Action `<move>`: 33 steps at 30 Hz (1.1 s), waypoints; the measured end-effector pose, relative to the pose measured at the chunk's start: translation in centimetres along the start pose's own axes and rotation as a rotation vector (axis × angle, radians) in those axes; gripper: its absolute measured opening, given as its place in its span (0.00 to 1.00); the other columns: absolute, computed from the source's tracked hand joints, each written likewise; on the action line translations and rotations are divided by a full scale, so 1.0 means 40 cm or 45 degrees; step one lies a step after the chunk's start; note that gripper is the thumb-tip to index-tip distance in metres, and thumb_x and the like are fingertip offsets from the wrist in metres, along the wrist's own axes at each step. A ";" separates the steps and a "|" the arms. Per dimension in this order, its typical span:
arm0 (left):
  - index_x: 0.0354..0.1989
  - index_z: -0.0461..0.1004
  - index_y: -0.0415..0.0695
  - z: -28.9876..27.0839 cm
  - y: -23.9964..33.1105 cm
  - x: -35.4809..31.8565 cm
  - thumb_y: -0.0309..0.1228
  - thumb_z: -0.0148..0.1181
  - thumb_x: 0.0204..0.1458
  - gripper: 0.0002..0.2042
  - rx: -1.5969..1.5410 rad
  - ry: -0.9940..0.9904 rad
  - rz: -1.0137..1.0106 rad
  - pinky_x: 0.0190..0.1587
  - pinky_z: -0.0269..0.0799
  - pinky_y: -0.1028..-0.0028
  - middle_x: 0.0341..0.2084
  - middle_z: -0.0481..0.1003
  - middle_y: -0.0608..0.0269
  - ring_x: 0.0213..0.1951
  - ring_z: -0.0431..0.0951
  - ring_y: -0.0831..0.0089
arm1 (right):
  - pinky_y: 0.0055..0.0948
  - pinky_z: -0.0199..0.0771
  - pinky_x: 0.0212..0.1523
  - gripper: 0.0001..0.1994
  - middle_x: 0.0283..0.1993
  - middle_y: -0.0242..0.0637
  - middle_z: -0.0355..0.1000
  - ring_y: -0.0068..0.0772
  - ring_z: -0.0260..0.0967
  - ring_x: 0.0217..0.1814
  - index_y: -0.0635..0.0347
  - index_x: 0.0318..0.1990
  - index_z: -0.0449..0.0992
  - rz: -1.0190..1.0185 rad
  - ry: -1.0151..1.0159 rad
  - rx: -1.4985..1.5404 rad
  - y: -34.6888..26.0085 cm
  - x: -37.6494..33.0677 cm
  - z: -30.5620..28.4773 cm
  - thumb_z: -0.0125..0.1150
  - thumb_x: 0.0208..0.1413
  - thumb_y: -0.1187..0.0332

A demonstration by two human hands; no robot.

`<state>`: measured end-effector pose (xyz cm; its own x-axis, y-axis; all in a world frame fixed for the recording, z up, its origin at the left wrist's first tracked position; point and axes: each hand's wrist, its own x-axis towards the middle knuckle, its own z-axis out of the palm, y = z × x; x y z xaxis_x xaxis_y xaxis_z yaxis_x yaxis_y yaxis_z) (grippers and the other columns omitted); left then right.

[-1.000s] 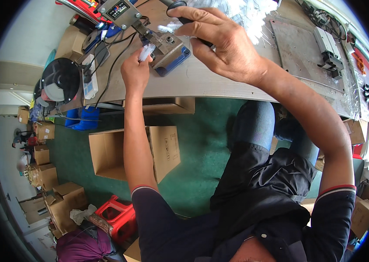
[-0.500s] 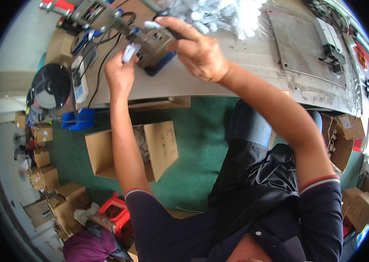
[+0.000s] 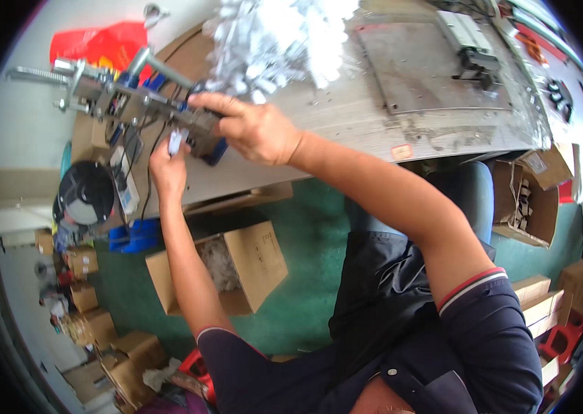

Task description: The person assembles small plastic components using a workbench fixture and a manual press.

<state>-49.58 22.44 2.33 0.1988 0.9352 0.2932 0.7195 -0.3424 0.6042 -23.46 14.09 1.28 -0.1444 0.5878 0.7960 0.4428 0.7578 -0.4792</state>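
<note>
Worn grey surface [image 3: 347,117] runs across the top, scratched and dusty, with a metal plate [image 3: 429,65] lying on it. Green floor [image 3: 305,276] below. Open cardboard box [image 3: 236,265] on the floor under the surface edge, more cardboard boxes [image 3: 98,331] stacked at lower left, another open box [image 3: 529,196] at right. Blue crate [image 3: 133,238] beside the left boxes. Even daylight, soft shadows.
</note>
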 end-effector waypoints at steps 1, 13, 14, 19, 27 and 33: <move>0.45 0.81 0.41 0.014 0.024 0.000 0.26 0.59 0.60 0.08 -0.019 -0.005 0.041 0.37 0.71 0.72 0.25 0.79 0.66 0.30 0.77 0.75 | 0.37 0.84 0.37 0.06 0.72 0.35 0.65 0.44 0.81 0.43 0.59 0.34 0.76 -0.046 0.059 -0.002 0.004 -0.002 -0.003 0.61 0.48 0.79; 0.47 0.76 0.42 0.042 0.024 -0.076 0.23 0.60 0.54 0.12 0.268 0.131 -0.022 0.42 0.74 0.61 0.30 0.80 0.52 0.36 0.82 0.53 | 0.45 0.82 0.35 0.09 0.68 0.40 0.68 0.50 0.80 0.37 0.57 0.41 0.78 -0.099 -0.201 -0.226 -0.146 0.106 -0.186 0.59 0.52 0.70; 0.48 0.77 0.41 0.041 -0.017 -0.107 0.23 0.61 0.53 0.13 0.148 0.211 -0.020 0.43 0.74 0.61 0.31 0.80 0.51 0.36 0.82 0.53 | 0.47 0.81 0.36 0.10 0.66 0.42 0.70 0.51 0.80 0.35 0.55 0.41 0.79 -0.175 -0.178 -0.230 -0.157 0.128 -0.182 0.62 0.52 0.66; 0.44 0.78 0.38 0.070 -0.099 -0.375 0.30 0.62 0.59 0.10 0.006 0.420 -0.256 0.41 0.74 0.65 0.29 0.80 0.54 0.34 0.80 0.63 | 0.39 0.79 0.51 0.23 0.68 0.41 0.70 0.48 0.77 0.56 0.60 0.53 0.75 -0.187 -0.300 -0.126 -0.147 0.160 -0.245 0.54 0.47 0.87; 0.45 0.79 0.39 -0.032 -0.408 -0.833 0.35 0.65 0.60 0.13 -0.450 0.723 -0.928 0.40 0.74 0.68 0.29 0.81 0.58 0.32 0.80 0.71 | 0.25 0.78 0.44 0.19 0.67 0.31 0.71 0.28 0.77 0.51 0.57 0.54 0.75 -0.092 -0.284 -0.067 -0.219 0.174 -0.216 0.53 0.58 0.86; 0.57 0.75 0.42 -0.008 -0.463 -0.887 0.33 0.73 0.46 0.27 0.713 0.465 -0.720 0.64 0.65 0.53 0.55 0.74 0.45 0.60 0.71 0.47 | 0.31 0.79 0.36 0.27 0.57 0.35 0.78 0.29 0.77 0.34 0.50 0.65 0.69 0.130 0.054 -0.102 -0.246 0.154 -0.262 0.59 0.57 0.80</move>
<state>-70.19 -4.43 -19.01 -0.4432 0.8307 0.3369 0.8859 0.3485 0.3061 -19.44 7.29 14.78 -0.0578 0.6469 0.7603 0.5229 0.6684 -0.5290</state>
